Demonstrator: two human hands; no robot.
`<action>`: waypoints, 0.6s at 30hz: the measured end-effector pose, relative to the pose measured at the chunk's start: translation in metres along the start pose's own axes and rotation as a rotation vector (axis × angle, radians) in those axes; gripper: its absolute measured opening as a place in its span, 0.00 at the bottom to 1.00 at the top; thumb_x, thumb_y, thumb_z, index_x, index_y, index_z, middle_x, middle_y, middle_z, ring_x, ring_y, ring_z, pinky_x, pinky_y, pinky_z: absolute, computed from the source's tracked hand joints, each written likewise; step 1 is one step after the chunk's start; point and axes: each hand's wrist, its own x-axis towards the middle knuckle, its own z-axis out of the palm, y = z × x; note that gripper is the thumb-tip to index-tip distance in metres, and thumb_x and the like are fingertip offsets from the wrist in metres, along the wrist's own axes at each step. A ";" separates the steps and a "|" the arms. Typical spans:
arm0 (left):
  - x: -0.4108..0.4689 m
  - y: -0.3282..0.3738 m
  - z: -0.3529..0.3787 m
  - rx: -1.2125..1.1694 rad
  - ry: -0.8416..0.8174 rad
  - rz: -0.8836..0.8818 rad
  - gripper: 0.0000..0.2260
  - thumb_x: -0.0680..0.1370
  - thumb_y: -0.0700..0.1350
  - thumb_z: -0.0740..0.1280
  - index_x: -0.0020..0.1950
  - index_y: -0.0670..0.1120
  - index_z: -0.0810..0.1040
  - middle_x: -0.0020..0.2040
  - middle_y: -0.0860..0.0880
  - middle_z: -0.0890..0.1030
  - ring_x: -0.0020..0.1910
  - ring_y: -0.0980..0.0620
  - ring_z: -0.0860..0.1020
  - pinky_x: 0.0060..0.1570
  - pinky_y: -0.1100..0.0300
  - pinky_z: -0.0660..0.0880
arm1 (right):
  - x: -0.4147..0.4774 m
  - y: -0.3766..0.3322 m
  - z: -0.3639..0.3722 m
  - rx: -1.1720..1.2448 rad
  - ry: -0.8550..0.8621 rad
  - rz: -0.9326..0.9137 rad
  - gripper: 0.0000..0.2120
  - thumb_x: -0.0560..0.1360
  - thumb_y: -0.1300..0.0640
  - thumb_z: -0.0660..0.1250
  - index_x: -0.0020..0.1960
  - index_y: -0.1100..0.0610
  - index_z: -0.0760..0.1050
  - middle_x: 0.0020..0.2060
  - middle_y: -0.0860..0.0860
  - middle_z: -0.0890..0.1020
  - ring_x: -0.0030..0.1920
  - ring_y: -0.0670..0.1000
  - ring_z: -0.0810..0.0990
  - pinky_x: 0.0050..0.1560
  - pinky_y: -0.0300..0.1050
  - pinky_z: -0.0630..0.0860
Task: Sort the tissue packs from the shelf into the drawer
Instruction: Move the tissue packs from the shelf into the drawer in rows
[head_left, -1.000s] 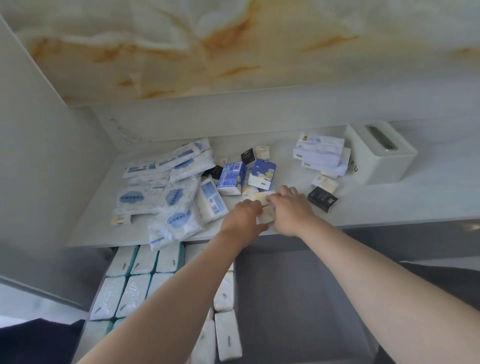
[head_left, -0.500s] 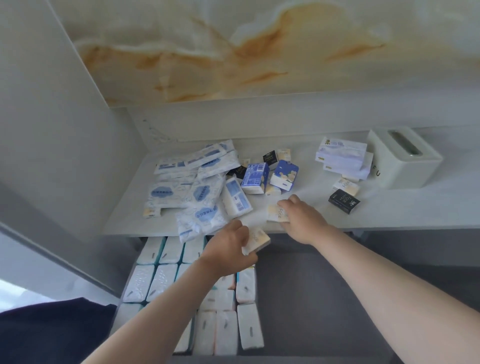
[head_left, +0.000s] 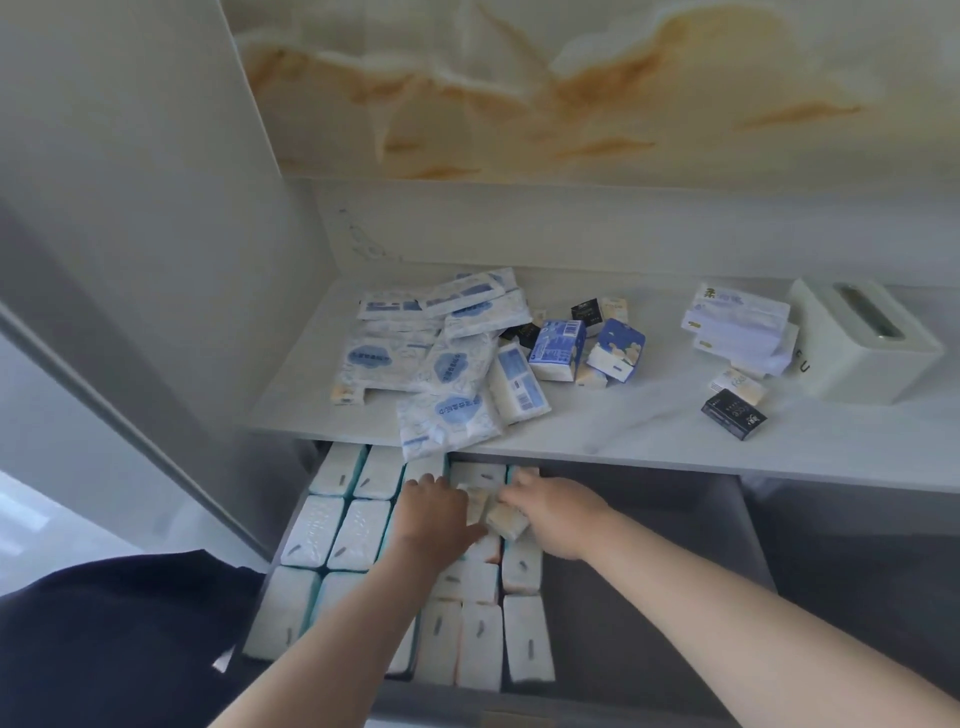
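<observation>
Both my hands are down in the open drawer (head_left: 675, 571) below the white shelf (head_left: 623, 431). My left hand (head_left: 434, 514) holds a small cream tissue pack (head_left: 477, 503) over the rows of white packs (head_left: 332, 530) filling the drawer's left half. My right hand (head_left: 553, 512) grips another small cream pack (head_left: 506, 519) right beside it. On the shelf lie several blue-and-white flat packs (head_left: 447, 374), two blue boxed packs (head_left: 558, 349), a black pack (head_left: 733, 414) and a few small cream ones.
A white tissue box holder (head_left: 862, 348) stands at the shelf's right, with a stack of white packs (head_left: 737, 327) beside it. The drawer's right half shows grey floor. A grey cabinet wall (head_left: 156, 234) rises on the left. Dark fabric (head_left: 119, 639) lies lower left.
Both hands have come off the shelf edge and gone down into the drawer, each carrying a small cream pack. The camera has tilted down, showing more of the drawer.
</observation>
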 end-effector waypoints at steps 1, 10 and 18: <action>0.002 0.001 0.001 0.006 -0.002 -0.002 0.26 0.76 0.68 0.58 0.60 0.48 0.77 0.56 0.47 0.78 0.56 0.47 0.74 0.53 0.54 0.69 | 0.003 0.000 0.005 -0.021 0.021 0.004 0.23 0.75 0.66 0.61 0.68 0.53 0.68 0.59 0.57 0.70 0.48 0.61 0.77 0.40 0.50 0.73; 0.006 -0.013 0.014 -0.210 0.180 0.185 0.14 0.68 0.43 0.75 0.52 0.48 0.79 0.49 0.49 0.78 0.50 0.45 0.76 0.48 0.54 0.73 | 0.014 -0.002 0.032 0.284 0.068 0.182 0.37 0.75 0.55 0.67 0.79 0.55 0.54 0.78 0.52 0.56 0.76 0.54 0.60 0.73 0.48 0.64; 0.016 -0.015 0.032 -0.334 0.286 0.186 0.18 0.57 0.35 0.77 0.41 0.50 0.80 0.40 0.51 0.78 0.38 0.49 0.76 0.35 0.57 0.76 | 0.024 -0.005 0.043 0.081 0.279 0.330 0.17 0.79 0.53 0.65 0.65 0.56 0.67 0.59 0.54 0.75 0.56 0.56 0.77 0.49 0.49 0.76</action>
